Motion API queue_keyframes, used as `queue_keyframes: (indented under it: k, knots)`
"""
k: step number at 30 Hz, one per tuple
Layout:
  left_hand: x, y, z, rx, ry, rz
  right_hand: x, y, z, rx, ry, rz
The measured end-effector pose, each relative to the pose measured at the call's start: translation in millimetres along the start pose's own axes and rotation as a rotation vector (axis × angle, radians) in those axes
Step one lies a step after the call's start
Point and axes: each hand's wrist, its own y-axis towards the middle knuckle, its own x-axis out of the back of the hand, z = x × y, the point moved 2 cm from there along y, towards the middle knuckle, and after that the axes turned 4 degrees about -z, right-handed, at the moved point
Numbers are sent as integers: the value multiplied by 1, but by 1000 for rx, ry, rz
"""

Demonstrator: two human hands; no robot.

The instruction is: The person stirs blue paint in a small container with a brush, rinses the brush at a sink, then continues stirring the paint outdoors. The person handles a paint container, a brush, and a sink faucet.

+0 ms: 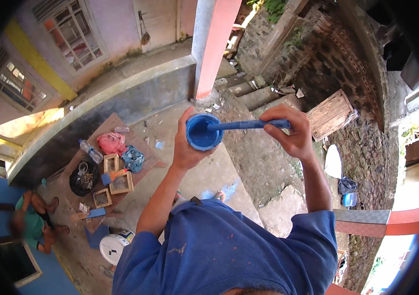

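Note:
A small round tub point(205, 146) of blue paint is in my left hand point(185, 150), with the fingers and thumb wrapped round its side. Its rim and inner wall are coated in blue. My right hand point(292, 132) pinches the far end of a blue stick-like tool point(246, 125), which lies nearly level. The tool's other end reaches over the rim into the tub; whether it ends in bristles is hidden there. Both hands are raised well above the floor, out in front of my blue shirt point(234, 241).
At the left, a low board point(79, 152) carries wooden frames point(102, 198), a pink plastic bag point(112, 142), a black bag point(83, 179) and a clear bottle point(91, 151). A white bucket point(112, 249) stands nearby. Another person point(37, 216) sits far left. Steps point(258, 97) descend beyond the pillar point(209, 54).

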Motion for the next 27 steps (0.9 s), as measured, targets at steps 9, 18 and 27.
queue_keyframes:
  k: [9,18,27]
  knots:
    - [3,-3,-2,-2,26,5,-4,12,4,-3,-20,31]
    - [5,-5,-2,27,52,26,-5,13,8,-35,-49,18]
    - [8,-5,-3,-25,91,-3,-9,14,8,-68,-18,24]
